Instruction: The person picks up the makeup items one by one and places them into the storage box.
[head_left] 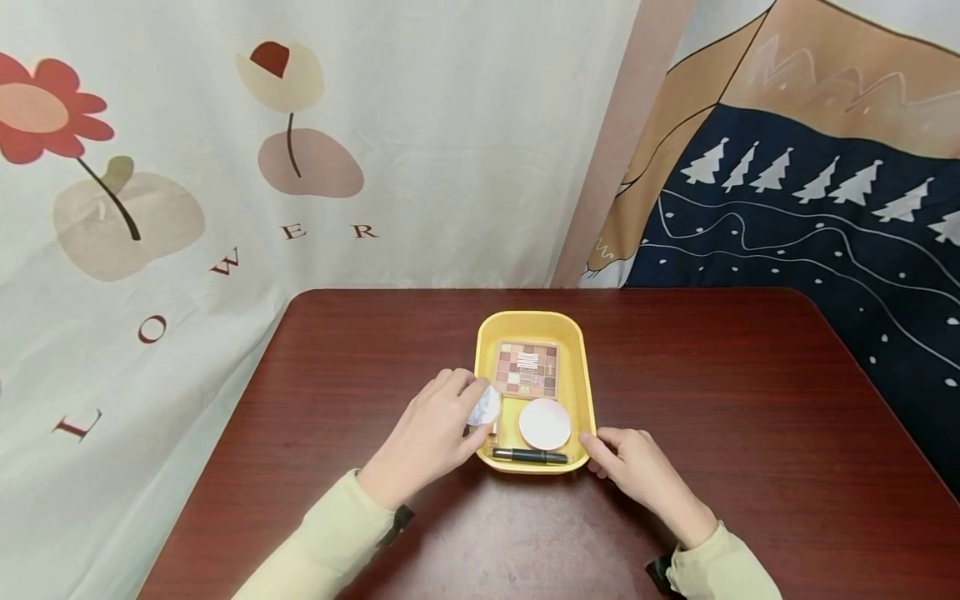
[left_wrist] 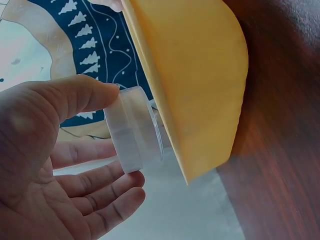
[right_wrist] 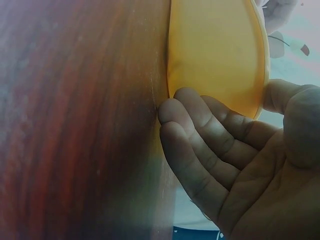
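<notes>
A yellow tray (head_left: 587, 375) stands on the table. My left hand (head_left: 438, 429) is at its left rim, with thumb and fingers pinching a small clear round plastic container (left_wrist: 132, 130). In the head view the container (head_left: 487, 406) is partly hidden by that hand. At the tray's front right corner my right hand (head_left: 637, 467) grips the rim, thumb on top and fingers against the outer wall. Inside lie an eyeshadow palette (head_left: 527, 369), a pale pink round compact (head_left: 545, 424) and a black pen-like tube (head_left: 528, 456) along the front edge.
The dark red-brown table (head_left: 360, 350) extends to both sides of the tray and in front of it. Behind it hang a pale curtain (head_left: 465, 150) with printed flowers and a navy cloth (head_left: 750, 225) with white trees.
</notes>
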